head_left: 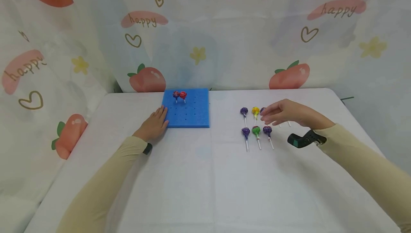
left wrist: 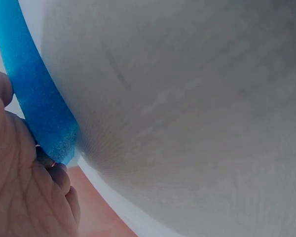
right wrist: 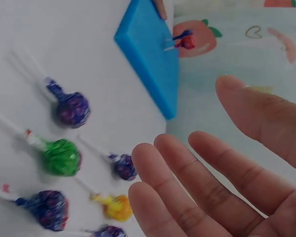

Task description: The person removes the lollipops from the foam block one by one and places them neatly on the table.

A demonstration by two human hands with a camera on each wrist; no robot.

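Observation:
My left hand [head_left: 152, 124] rests against the left edge of a blue foam board [head_left: 201, 114] dotted with small holes. In the left wrist view the fingers touch the side of the board [left wrist: 39, 89]. Two lollipops stand upright in its far left part, a purple one [head_left: 175, 94] and a red one [head_left: 183, 95]. Above the lollipops on the right, my right hand [head_left: 285, 112] hovers with extended fingers, holding nothing. Near it lie a yellow lollipop [head_left: 255, 111], a green lollipop [right wrist: 62, 157] and several purple lollipops [right wrist: 73, 109]. The hand partly hides some of them.
A white cloth [head_left: 192, 179] covers the table, and a printed curtain [head_left: 231, 40] hangs behind and to the left. The lollipops lie in two rows, sticks pointing toward the near edge. A black strap [head_left: 306, 139] sits at the right wrist.

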